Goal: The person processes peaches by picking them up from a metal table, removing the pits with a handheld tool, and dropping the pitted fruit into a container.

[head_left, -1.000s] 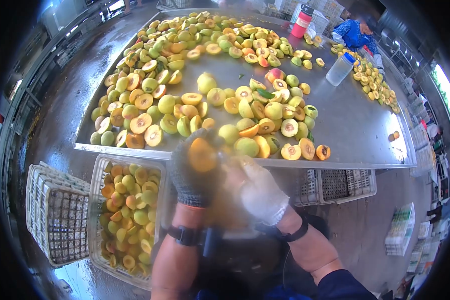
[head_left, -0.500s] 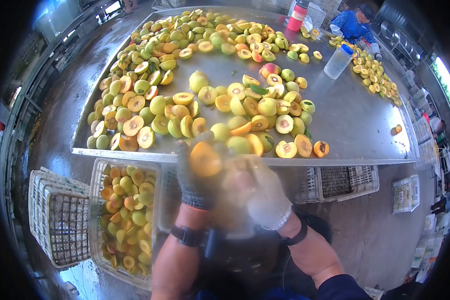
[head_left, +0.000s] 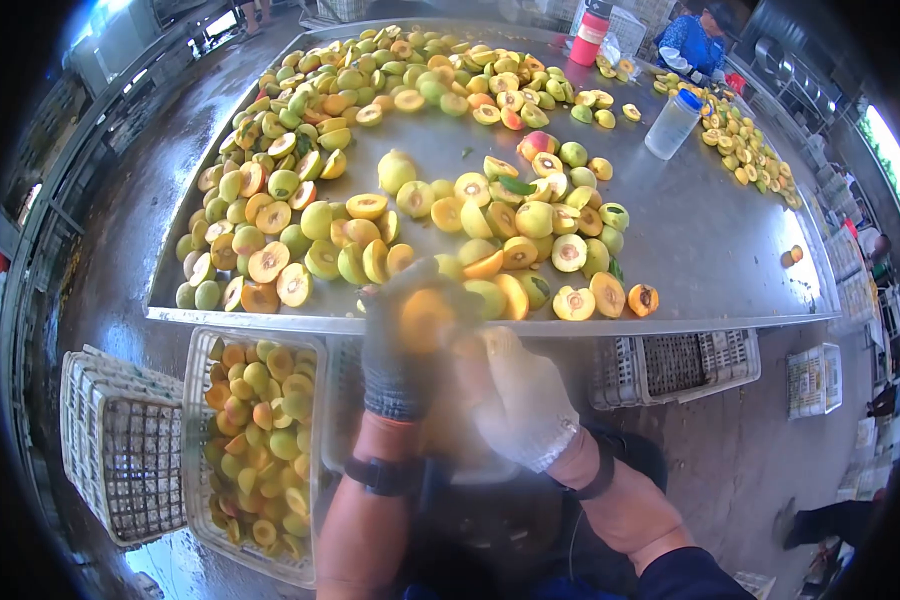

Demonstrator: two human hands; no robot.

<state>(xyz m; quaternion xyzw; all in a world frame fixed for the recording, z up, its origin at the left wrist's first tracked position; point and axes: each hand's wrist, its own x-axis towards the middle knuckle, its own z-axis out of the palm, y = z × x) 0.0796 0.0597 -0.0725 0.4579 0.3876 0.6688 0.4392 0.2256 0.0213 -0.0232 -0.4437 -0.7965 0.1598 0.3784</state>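
My left hand [head_left: 392, 355], in a dark grey glove, is closed around a cut yellow-orange peach half [head_left: 426, 320] just off the table's near edge. Close beside it, my right hand [head_left: 526, 392] in a white glove has its fingers curled together and pointing towards the fruit. Blur at the fingertips hides whatever that hand may hold. Beyond both hands, halved and whole yellow-green peaches [head_left: 533, 219] lie on the metal table [head_left: 710, 260], many with the cut face and stone showing.
Left of my legs stands a crate [head_left: 318, 450] of peach halves, beside stacked crates [head_left: 120, 450]. More crates [head_left: 675, 365] sit under the table. A blue-lidded bottle [head_left: 673, 125] and a red bottle [head_left: 590, 35] stand on top. Another person [head_left: 692, 45] works at the far right corner.
My left hand's fingers have come further over the peach half, and both hands stay close together. The view has shifted slightly. A dark-clothed leg now shows at the lower right.
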